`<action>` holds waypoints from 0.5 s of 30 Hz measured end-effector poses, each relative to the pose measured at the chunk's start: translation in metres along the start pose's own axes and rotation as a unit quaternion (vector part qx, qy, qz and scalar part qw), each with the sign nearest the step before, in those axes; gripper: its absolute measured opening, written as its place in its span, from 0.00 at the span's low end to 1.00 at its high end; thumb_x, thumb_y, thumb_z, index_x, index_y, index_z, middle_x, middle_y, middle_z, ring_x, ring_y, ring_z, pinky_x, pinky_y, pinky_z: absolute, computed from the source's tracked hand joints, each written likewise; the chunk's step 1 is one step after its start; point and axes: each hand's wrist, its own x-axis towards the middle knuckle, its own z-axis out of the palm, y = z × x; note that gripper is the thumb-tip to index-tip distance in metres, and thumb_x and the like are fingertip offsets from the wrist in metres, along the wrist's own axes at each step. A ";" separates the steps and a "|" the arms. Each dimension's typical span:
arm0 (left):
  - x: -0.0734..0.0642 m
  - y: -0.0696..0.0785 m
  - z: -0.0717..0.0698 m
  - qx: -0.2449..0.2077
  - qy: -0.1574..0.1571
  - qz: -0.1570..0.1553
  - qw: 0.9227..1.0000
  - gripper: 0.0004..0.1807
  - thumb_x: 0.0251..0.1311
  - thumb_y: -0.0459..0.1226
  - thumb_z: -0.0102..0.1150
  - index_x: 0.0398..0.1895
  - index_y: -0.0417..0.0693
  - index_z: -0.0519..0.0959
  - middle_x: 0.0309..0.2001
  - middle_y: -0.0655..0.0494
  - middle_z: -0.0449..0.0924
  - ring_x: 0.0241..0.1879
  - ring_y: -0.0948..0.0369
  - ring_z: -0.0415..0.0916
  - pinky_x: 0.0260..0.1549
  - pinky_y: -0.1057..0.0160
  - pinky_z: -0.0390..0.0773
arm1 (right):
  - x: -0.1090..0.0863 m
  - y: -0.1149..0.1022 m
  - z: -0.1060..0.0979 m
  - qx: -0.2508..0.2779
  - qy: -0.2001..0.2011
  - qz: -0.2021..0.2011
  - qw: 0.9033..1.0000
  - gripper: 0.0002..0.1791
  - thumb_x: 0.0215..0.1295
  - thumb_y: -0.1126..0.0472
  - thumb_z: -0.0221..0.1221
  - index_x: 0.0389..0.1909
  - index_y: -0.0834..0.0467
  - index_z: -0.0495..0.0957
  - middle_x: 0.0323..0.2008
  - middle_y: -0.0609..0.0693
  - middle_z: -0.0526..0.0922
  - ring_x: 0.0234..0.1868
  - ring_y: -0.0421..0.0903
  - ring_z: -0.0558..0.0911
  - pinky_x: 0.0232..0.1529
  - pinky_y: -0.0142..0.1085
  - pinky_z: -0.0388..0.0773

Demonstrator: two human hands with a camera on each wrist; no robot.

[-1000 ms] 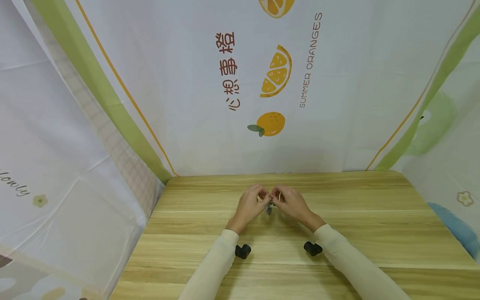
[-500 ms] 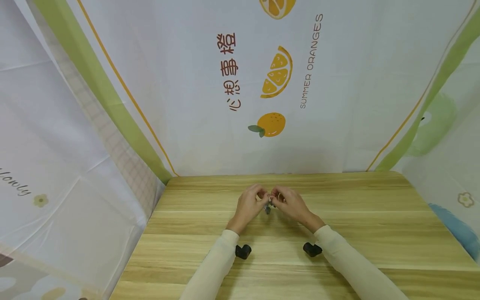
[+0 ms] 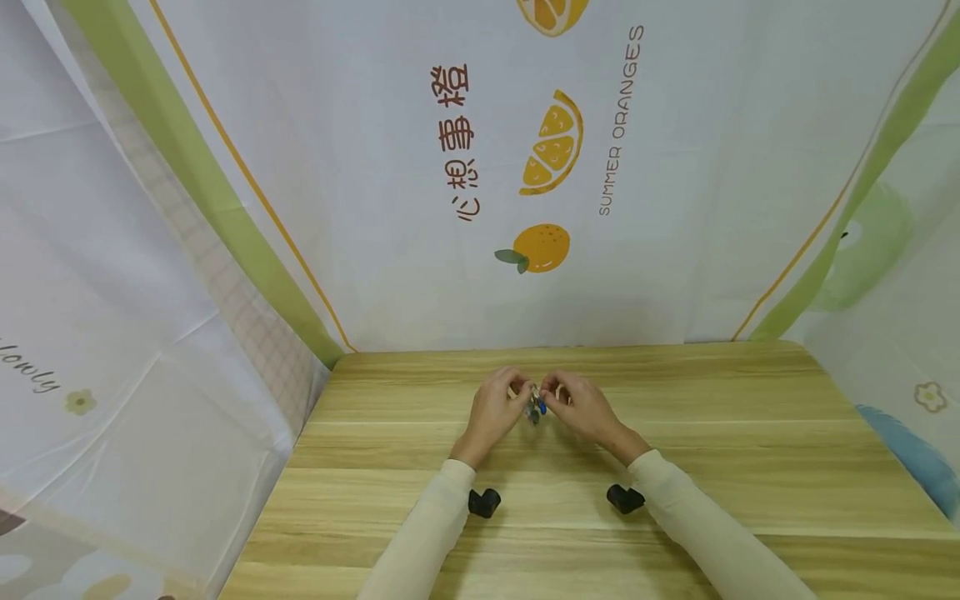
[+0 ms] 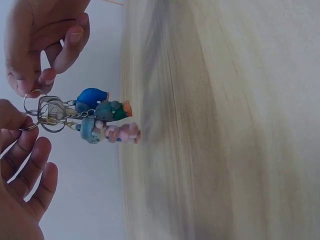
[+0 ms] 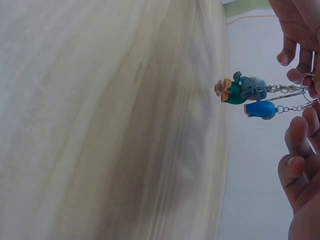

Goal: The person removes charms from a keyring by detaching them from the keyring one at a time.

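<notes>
My left hand (image 3: pixel 497 410) and right hand (image 3: pixel 587 408) meet above the table in the head view. Between them hangs a cluster of keychains with small figures. In the left wrist view, my left hand (image 4: pixel 22 170) pinches a metal split ring (image 4: pixel 52 116) among several linked rings. The fingertips of my right hand (image 4: pixel 47 42) pinch a ring on the far side. Dangling from chains are a blue figure (image 4: pixel 91 97), a grey elephant in green (image 4: pixel 111 110), and a pink figure with a teal top (image 4: pixel 112 131). Which ring bears which figure is partly hidden.
A wooden table (image 3: pixel 720 433) lies beneath the hands. Black wrist-worn devices (image 3: pixel 483 502) jut out beside both cuffs. Behind the table's far edge hangs a white cloth (image 3: pixel 660 275) with printed oranges; more printed cloth covers both sides.
A blue figure now shows below the right fingertips, where it was hidden before. The left hand has shifted very slightly up and left; the right hand stays nearly in place.
</notes>
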 end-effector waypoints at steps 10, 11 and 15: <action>0.000 -0.002 -0.002 -0.017 -0.004 -0.006 1.000 0.07 0.78 0.38 0.60 0.46 0.47 0.86 0.41 0.55 0.84 0.38 0.62 0.80 0.35 0.68 0.80 | 0.004 -0.006 -0.003 0.014 -0.001 0.046 0.999 0.05 0.78 0.57 0.63 0.45 0.55 0.82 0.36 0.48 0.84 0.22 0.36 0.73 0.23 0.33 0.73; 0.000 -0.002 -0.002 -0.018 -0.005 -0.004 1.000 0.08 0.78 0.38 0.60 0.46 0.47 0.86 0.41 0.55 0.84 0.38 0.62 0.80 0.36 0.68 0.80 | 0.004 -0.007 -0.003 0.015 -0.002 0.045 0.999 0.05 0.78 0.57 0.63 0.45 0.55 0.82 0.36 0.48 0.84 0.21 0.37 0.73 0.23 0.33 0.73; 0.000 0.000 0.000 -0.019 -0.009 0.007 1.000 0.08 0.78 0.38 0.60 0.46 0.46 0.87 0.41 0.54 0.85 0.39 0.60 0.80 0.37 0.67 0.80 | 0.005 -0.008 -0.002 0.011 -0.003 0.044 0.999 0.05 0.78 0.58 0.63 0.43 0.55 0.82 0.34 0.47 0.84 0.21 0.37 0.72 0.23 0.33 0.72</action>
